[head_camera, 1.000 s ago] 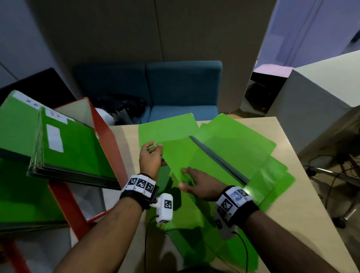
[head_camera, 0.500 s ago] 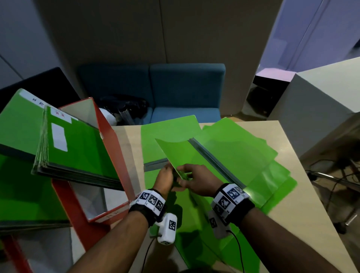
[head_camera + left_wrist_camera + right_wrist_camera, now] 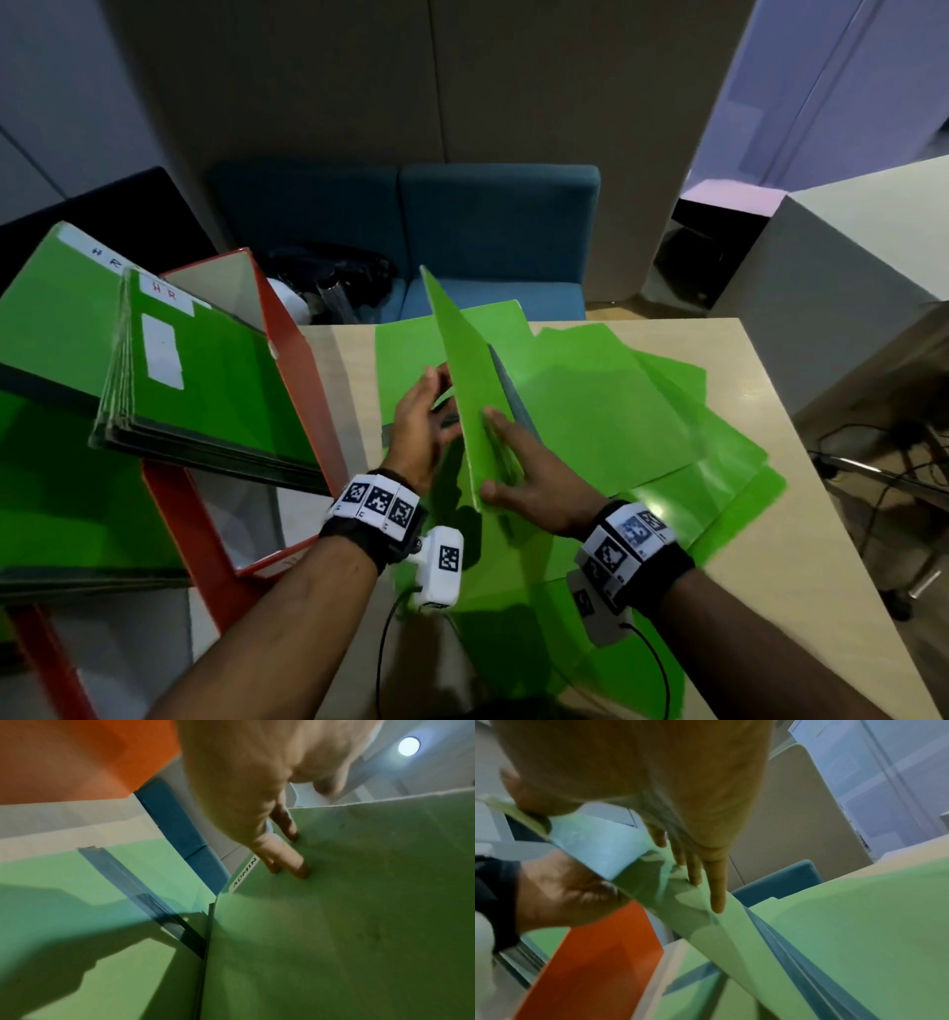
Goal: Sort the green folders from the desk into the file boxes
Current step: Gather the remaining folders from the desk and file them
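An office interior. A pale wood-grain desk (image 3: 770, 514) carries loose glossy green plastic folders (image 3: 590, 411); beside it, red open-topped file boxes (image 3: 303, 370) hold further green folders bearing white "HR" labels (image 3: 167, 293). A label reading "ADMIN" (image 3: 245, 872) appears in the left wrist view. Behind the desk stand a teal upholstered bench seat (image 3: 493, 231), tall beige partition panels (image 3: 513, 77) and a white cabinet (image 3: 847, 246). Cables (image 3: 873, 462) trail across the floor.
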